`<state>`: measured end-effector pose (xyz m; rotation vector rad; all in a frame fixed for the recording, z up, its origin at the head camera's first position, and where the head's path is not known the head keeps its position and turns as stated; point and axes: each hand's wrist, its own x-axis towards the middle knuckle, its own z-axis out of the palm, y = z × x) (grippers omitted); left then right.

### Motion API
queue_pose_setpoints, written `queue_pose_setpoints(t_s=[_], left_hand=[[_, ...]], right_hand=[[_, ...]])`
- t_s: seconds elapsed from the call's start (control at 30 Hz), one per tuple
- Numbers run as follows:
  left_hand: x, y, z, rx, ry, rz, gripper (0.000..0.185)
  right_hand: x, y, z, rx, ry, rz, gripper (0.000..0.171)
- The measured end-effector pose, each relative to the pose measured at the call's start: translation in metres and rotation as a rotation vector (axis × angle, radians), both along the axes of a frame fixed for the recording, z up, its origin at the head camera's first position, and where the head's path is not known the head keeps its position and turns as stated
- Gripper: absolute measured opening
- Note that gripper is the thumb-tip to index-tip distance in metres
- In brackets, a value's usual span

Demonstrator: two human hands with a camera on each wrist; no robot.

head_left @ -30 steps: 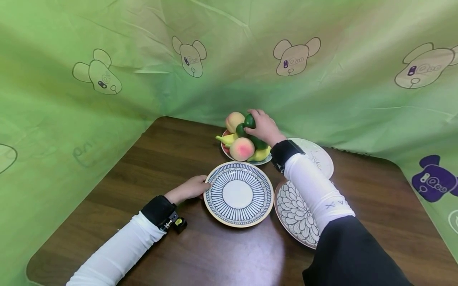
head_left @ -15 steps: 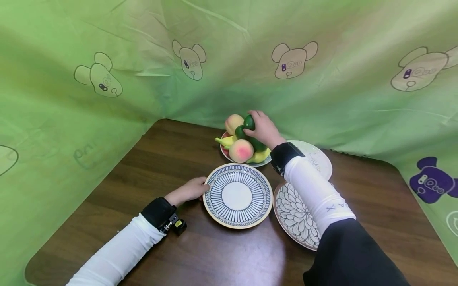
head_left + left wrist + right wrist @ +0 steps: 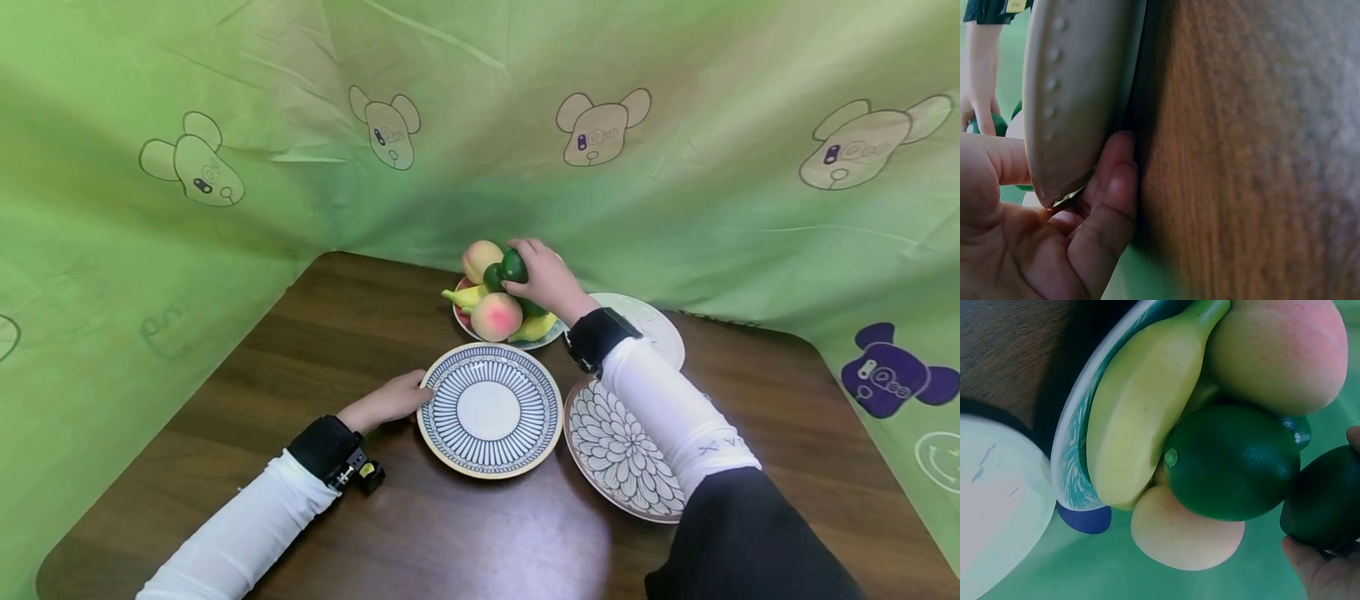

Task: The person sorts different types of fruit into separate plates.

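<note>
Fruit [image 3: 514, 266], dark green, sits gripped in the right hand [image 3: 551, 281] above a heaped teal dish [image 3: 1075, 481]; the left hand [image 3: 388, 402] pinches the rim of a blue-striped plate [image 3: 489, 410] just in front.

There are white sleeves [image 3: 240, 523], on the right also bluish letters [image 3: 717, 447] and a black upper sleeve [image 3: 742, 542], and two black wristbands [image 3: 324, 447], the left having a yellow-marked device [image 3: 371, 477].

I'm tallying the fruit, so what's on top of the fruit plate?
Two peaches, bananas and dark green fruits are heaped on the plate; the right hand holds another green fruit. Something red shows, mostly covered. What's under the heap is hidden.
</note>
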<state>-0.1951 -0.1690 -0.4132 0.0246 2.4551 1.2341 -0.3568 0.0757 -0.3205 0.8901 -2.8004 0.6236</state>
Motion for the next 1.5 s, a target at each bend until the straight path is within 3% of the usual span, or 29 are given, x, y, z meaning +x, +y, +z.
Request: queue_pose_setpoints(t_s=[0.4, 0.9, 1.5], left_hand=[[-0.009, -0.006, -0.001, 0.110, -0.101, -0.048, 0.041], [-0.010, -0.007, 0.002, 0.141, -0.113, -0.092, 0.043], [-0.009, -0.011, 0.001, 0.143, -0.117, -0.107, 0.043]], right_hand=[[0.018, 0.011, 0.003, -0.014, 0.039, 0.046, 0.065], [0.056, 0.016, 0.000, -0.021, 0.147, 0.227, 0.061], [0.103, 0.006, -0.008, 0.154, 0.187, 0.466, 0.060]])
